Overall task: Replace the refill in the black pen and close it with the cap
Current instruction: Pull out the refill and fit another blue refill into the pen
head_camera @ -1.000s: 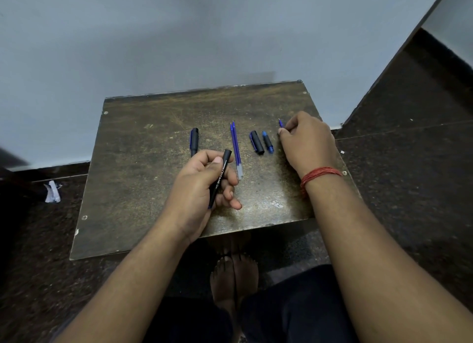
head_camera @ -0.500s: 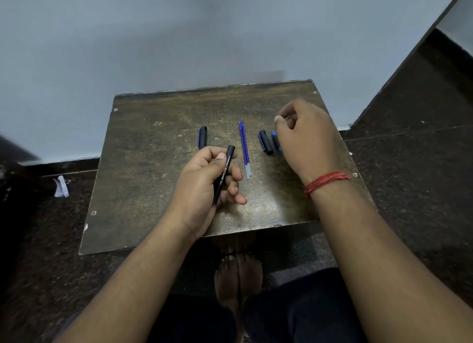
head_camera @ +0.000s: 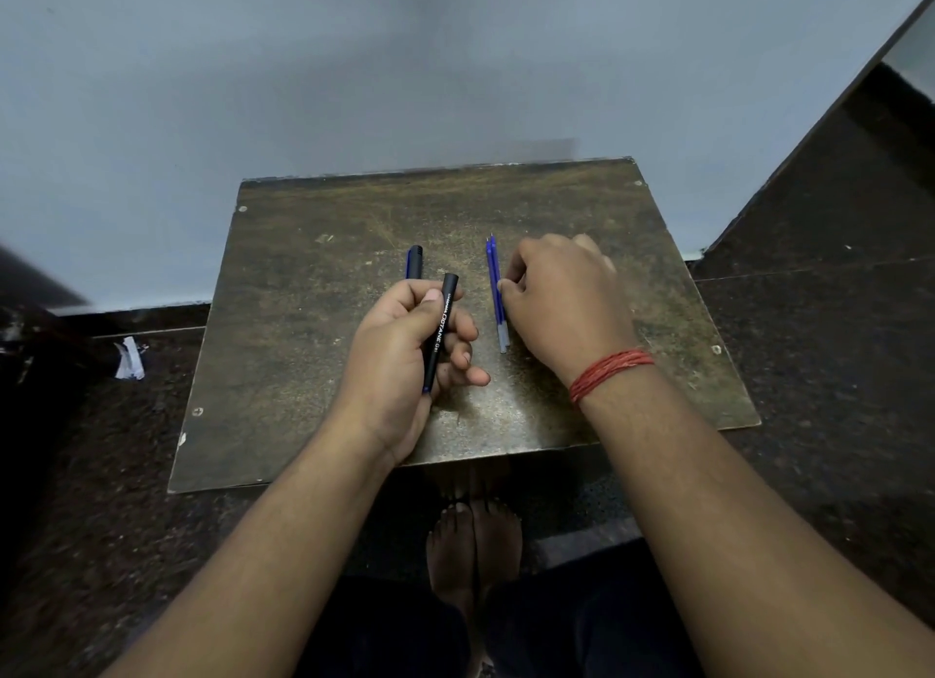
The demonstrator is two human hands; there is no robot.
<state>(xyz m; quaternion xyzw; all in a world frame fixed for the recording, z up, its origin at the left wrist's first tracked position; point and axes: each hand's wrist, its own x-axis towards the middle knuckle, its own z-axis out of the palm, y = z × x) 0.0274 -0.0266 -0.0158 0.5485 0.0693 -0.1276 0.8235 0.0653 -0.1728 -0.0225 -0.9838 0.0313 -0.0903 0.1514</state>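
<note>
Pen barrel (head_camera: 441,331) gripped in the left hand (head_camera: 399,354) over the table (head_camera: 303,354)
Right hand (head_camera: 561,303) pinches blue refills (head_camera: 496,293) lying on the table; cap (head_camera: 414,261) lies at far left

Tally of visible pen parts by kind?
black pen barrel: 1
blue refills: 2
cap: 1
Total: 4
The right hand may hide more.

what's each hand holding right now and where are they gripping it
The left hand grips the black pen barrel around its middle. The right hand touches the blue refills on the table, not clearly gripping.
</note>
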